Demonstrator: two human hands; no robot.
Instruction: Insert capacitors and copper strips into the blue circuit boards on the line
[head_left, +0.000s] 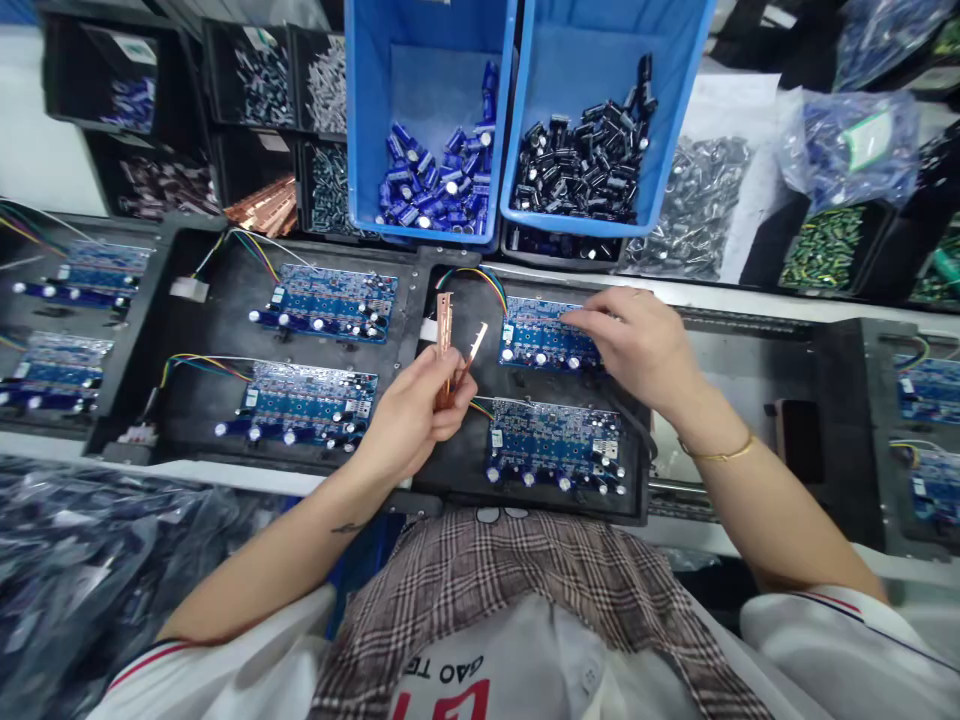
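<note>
My left hand [420, 405] is closed around several flat copper strips [445, 325], which stick up above the fingers; one strip leans apart to the right. Fingers pinched, my right hand [637, 340] is at the upper right part of a blue circuit board [536, 330]; whatever the fingertips hold is hidden. That board lies in a black tray [461, 470] and has capacitors along its lower edge and coloured wires at its left. Nearer to me in the same tray is a second circuit board [551, 445].
Blue bins of blue capacitors [439, 175] and black capacitors [585, 150] stand behind the tray. More copper strips [266, 205] fill a black box at the back left. Another tray [187, 400] with two boards sits at left; a conveyor [720, 400] shows at right.
</note>
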